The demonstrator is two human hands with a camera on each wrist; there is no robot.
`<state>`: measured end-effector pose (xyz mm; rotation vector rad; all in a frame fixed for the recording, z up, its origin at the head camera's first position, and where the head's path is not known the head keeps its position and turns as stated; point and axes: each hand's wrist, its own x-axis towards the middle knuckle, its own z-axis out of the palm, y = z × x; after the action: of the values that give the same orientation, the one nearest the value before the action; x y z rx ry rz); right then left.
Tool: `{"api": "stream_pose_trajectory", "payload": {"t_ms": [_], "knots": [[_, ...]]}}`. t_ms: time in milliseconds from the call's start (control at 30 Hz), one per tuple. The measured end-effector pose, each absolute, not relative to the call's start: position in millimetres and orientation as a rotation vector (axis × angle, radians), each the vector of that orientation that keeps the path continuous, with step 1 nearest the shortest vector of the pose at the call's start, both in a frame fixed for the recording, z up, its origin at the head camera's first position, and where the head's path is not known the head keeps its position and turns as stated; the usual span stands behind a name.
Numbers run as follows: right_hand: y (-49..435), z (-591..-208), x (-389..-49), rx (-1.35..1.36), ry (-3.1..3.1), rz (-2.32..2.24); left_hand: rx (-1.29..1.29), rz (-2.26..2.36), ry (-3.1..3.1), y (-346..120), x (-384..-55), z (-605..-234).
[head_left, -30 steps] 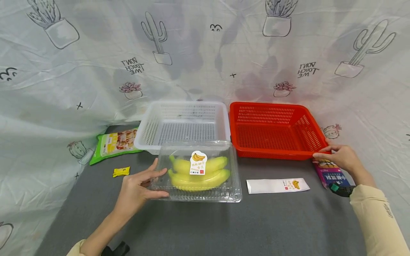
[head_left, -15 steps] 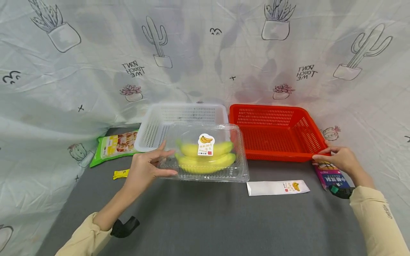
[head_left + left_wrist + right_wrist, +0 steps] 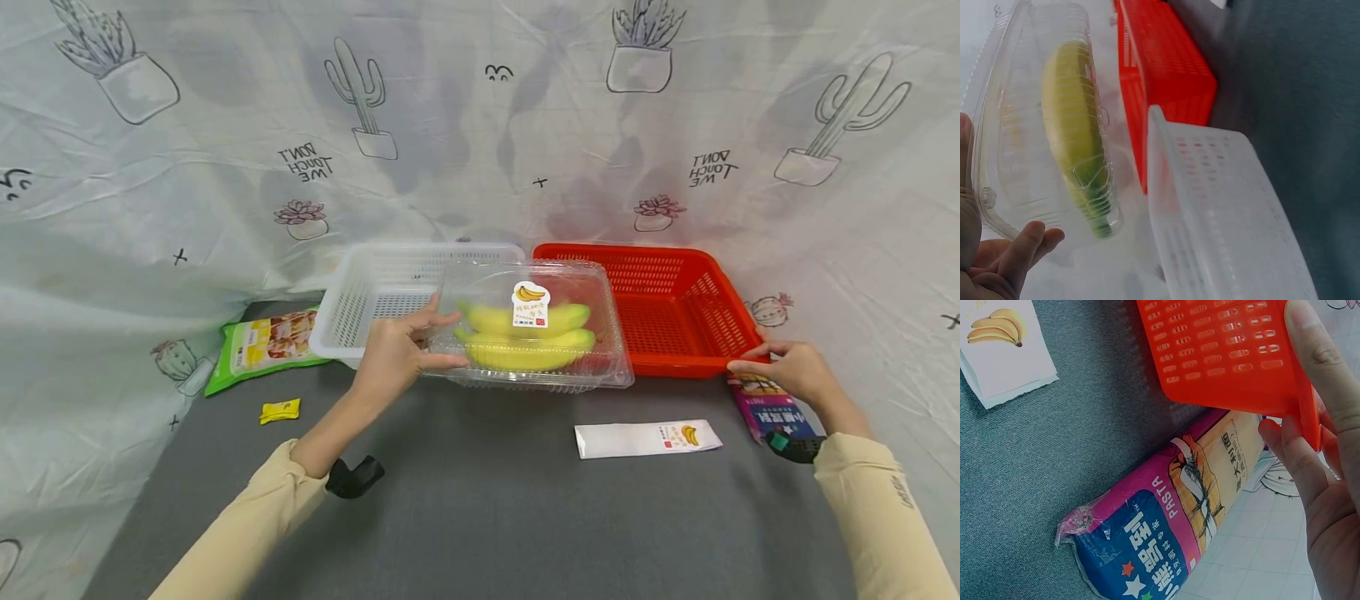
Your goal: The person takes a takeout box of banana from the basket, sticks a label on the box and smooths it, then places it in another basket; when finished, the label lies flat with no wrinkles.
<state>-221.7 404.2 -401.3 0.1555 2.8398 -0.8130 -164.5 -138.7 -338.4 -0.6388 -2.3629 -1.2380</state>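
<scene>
My left hand (image 3: 395,354) grips the left side of a clear plastic clamshell box (image 3: 480,283) with yellow bananas (image 3: 525,350) inside and a banana sticker on its lid. In the head view the box overlaps the inner sides of the white basket (image 3: 335,333) and the red basket (image 3: 675,364); the left wrist view shows it raised above both rims. My right hand (image 3: 798,371) pinches the front right corner of the red basket's rim, thumb above and fingers beneath. Just below that corner lies a purple and blue pasta packet (image 3: 1166,506), partly hidden by the wrist in the head view.
A white paper strip (image 3: 637,440) with a banana print lies in front of the red basket. Left of the white basket are a green food bag (image 3: 262,342) and a small yellow packet (image 3: 280,411). Behind the baskets hangs a printed cloth (image 3: 480,125).
My left hand has carried the banana box up, away from me and rightward, from in front of the white basket to over the gap and red basket. The right hand stays on the red rim.
</scene>
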Motion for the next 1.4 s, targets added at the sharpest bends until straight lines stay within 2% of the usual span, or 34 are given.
{"api": "stream_pose_trajectory", "payload": {"t_ms": [400,1067,1400], "knots": [[405.0,-402.0,-222.5,0.164,2.832,-0.831,-0.723,-1.252,-2.365,-93.9,-196.5,-332.7],[404.5,-401.9,-221.9,0.159,2.84,-0.856,-0.699,-1.306,-2.449,-26.9,-233.5,-331.9],[403.3,-402.0,-221.4,0.169,2.841,-0.89,-0.606,-1.166,-2.524,14.8,-265.6,-339.6]]}}
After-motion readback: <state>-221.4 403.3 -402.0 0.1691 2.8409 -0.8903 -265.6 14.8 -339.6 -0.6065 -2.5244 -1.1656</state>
